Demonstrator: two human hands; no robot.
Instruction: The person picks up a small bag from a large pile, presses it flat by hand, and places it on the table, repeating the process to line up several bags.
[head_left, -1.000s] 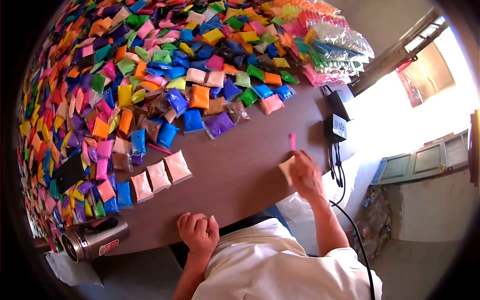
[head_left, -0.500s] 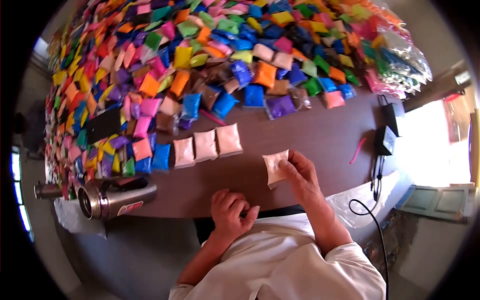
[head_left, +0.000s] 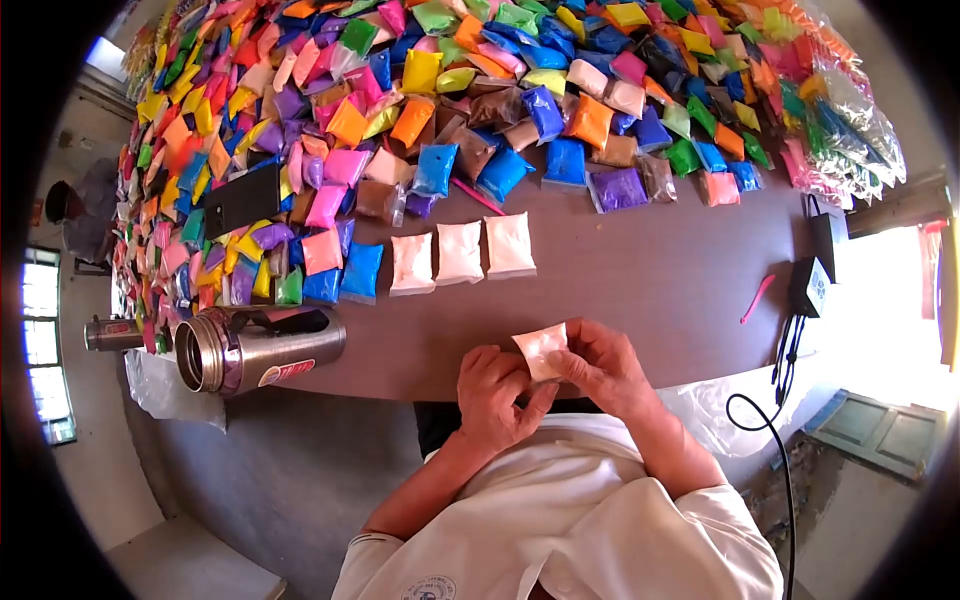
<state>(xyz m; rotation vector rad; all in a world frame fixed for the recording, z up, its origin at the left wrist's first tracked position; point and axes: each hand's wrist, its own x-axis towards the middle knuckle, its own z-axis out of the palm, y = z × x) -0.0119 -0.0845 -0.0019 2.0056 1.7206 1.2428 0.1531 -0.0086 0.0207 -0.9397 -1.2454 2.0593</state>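
Pale packet (head_left: 541,350) pinched at opposite edges by left hand (head_left: 497,395) and right hand (head_left: 603,368) — held taut above the tabletop (head_left: 650,280) edge.

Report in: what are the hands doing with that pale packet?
Left hand and right hand both pinching pale packet. Row of three similar packets beyond. Nothing in the way.

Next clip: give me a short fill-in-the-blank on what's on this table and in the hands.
The left hand and right hand hold ___ pale packet.
Beyond it, ___ similar packets lie in a row on the table.
The steel flask lies on its ___.
The stick beside the black box is ___.
Missing: one; three; side; pink.
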